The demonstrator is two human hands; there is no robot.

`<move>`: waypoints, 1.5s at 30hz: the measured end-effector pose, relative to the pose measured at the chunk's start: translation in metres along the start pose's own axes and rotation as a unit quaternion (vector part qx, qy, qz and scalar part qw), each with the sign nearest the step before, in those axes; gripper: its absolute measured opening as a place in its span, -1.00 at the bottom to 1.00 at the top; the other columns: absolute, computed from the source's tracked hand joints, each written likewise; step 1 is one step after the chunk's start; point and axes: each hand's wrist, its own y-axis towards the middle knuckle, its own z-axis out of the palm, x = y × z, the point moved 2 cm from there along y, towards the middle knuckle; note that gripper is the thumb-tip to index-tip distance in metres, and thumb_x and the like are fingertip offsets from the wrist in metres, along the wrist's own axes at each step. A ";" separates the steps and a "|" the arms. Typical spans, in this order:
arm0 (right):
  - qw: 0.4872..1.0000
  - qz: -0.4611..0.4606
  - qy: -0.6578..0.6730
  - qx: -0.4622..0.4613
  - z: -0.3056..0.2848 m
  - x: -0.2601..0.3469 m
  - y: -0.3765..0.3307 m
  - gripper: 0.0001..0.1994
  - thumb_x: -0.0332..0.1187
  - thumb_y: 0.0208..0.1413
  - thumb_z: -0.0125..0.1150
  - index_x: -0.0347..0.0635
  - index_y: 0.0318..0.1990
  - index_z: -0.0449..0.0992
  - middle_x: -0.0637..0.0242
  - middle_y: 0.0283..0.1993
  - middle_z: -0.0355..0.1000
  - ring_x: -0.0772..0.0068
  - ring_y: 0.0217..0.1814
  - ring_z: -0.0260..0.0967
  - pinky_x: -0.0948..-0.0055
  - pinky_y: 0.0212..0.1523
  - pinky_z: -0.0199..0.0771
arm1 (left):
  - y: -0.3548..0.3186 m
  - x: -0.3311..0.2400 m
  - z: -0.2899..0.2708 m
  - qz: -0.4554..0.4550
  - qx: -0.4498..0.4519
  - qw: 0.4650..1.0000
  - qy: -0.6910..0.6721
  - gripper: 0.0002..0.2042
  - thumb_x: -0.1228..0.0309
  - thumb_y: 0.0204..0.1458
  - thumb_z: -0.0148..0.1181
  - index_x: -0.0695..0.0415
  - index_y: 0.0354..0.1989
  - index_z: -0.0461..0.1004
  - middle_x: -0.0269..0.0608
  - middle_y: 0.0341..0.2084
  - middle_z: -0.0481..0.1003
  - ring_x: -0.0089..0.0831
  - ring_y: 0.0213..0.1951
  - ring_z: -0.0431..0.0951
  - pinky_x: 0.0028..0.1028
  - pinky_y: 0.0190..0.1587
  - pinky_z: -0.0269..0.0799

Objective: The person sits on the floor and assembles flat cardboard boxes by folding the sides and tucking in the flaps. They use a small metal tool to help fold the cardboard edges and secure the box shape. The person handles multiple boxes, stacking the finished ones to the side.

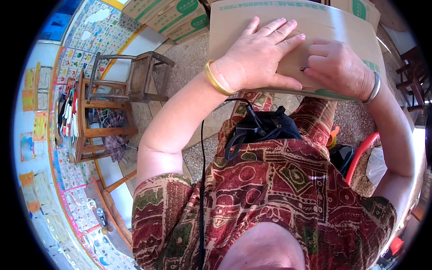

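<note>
A brown cardboard carton with green print stands in front of my knees, its broad face turned up toward me. My left hand lies flat on that face, fingers spread, with a gold bangle at the wrist. To its right, my right hand is closed, its knuckles close over the cardboard, and a silver bangle circles that wrist. A small dark tip pokes out by the right thumb; the rest of whatever it belongs to is hidden in the fist. A thin dark line marks the cardboard beyond the hands.
More cartons with green print stand at the far left. A wooden chair and a wooden rack are on the left by a poster-covered wall. A black pouch with a cable sits at my waist. At right is a red curved rim.
</note>
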 end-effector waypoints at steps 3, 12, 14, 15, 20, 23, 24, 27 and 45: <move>0.999 0.036 0.037 0.012 -0.002 -0.007 -0.004 -0.83 -0.36 -0.04 0.17 -0.24 -0.51 0.36 0.14 -0.45 0.31 0.03 -0.37 0.33 0.19 -0.33 0.36 | 0.001 -0.002 0.004 -0.002 -0.007 1.000 0.005 -0.06 -0.33 -0.23 0.12 0.05 0.28 0.14 -0.02 0.30 0.07 -0.14 0.35 -0.01 0.09 0.31 -0.17; 0.997 0.041 0.055 -0.020 0.001 -0.007 -0.002 -0.77 -0.39 0.02 0.16 -0.29 -0.57 0.30 0.12 -0.51 0.25 -0.02 -0.39 0.25 0.16 -0.36 0.28 | 0.002 -0.002 0.005 0.017 0.001 0.998 0.056 -0.13 -0.11 -0.25 0.30 0.11 0.24 0.18 0.01 0.27 0.11 -0.12 0.32 0.05 0.02 0.28 -0.05; 0.997 0.044 0.046 -0.032 0.001 -0.007 0.000 -0.77 -0.39 0.02 0.17 -0.29 -0.56 0.31 0.13 -0.52 0.25 0.01 -0.40 0.25 0.17 -0.37 0.28 | 0.002 0.001 0.002 0.043 -0.044 0.998 0.021 -0.27 0.02 -0.22 0.33 0.14 0.13 0.30 0.02 0.18 0.23 -0.12 0.24 0.19 -0.08 0.22 0.09; 0.997 0.047 0.036 -0.042 0.003 -0.011 0.001 -0.76 -0.38 0.01 0.19 -0.29 -0.56 0.31 0.14 -0.52 0.25 0.03 -0.41 0.25 0.19 -0.38 0.28 | 0.005 0.008 0.000 0.065 -0.065 0.996 -0.006 -0.35 0.08 -0.21 0.34 0.15 0.07 0.36 0.01 0.12 0.31 -0.13 0.18 0.27 -0.15 0.17 0.18; 0.979 0.195 0.037 -0.057 -0.003 -0.025 -0.010 -0.78 -0.36 0.00 0.25 -0.28 -0.51 0.36 0.20 -0.54 0.24 0.22 -0.48 0.25 0.36 -0.43 0.27 | 0.011 0.012 -0.011 0.117 -0.161 0.971 -0.131 -0.76 0.40 -0.21 0.36 0.16 -0.32 0.56 -0.20 -0.26 0.55 -0.25 -0.23 0.55 -0.42 -0.19 0.48; 0.967 0.233 0.051 -0.083 -0.009 -0.022 -0.016 -0.82 -0.31 0.04 0.22 -0.24 -0.44 0.45 0.18 -0.50 0.39 0.19 -0.48 0.35 0.36 -0.41 0.36 | 0.014 0.014 -0.012 0.119 -0.141 0.970 -0.157 -0.79 0.40 -0.18 0.35 0.17 -0.34 0.56 -0.18 -0.25 0.54 -0.25 -0.22 0.54 -0.41 -0.16 0.47; 0.960 0.231 0.044 -0.150 -0.012 -0.018 -0.019 -0.85 -0.35 0.02 0.23 -0.24 -0.43 0.45 0.21 -0.47 0.39 0.22 -0.46 0.36 0.38 -0.40 0.37 | 0.015 0.015 -0.013 0.109 -0.135 0.970 -0.170 -0.80 0.40 -0.17 0.34 0.18 -0.35 0.56 -0.18 -0.25 0.54 -0.26 -0.22 0.54 -0.42 -0.16 0.46; 0.924 0.211 0.005 -0.320 -0.015 0.003 -0.031 -0.90 -0.46 -0.03 0.26 -0.24 -0.40 0.44 0.26 -0.40 0.40 0.28 -0.39 0.38 0.42 -0.35 0.38 | 0.014 0.017 -0.011 0.084 -0.128 0.967 -0.203 -0.83 0.42 -0.13 0.32 0.19 -0.36 0.56 -0.19 -0.27 0.54 -0.28 -0.22 0.53 -0.44 -0.15 0.45; 0.884 0.304 -0.183 -0.305 0.038 0.039 -0.044 -0.67 -0.38 -0.15 0.33 -0.14 -0.15 0.49 0.31 -0.06 0.41 0.21 0.02 0.34 0.28 0.07 0.21 | 0.019 0.022 -0.017 0.026 -0.112 0.958 -0.263 -0.82 0.41 -0.04 0.28 0.21 -0.28 0.57 -0.21 -0.29 0.55 -0.39 -0.24 0.54 -0.53 -0.16 0.42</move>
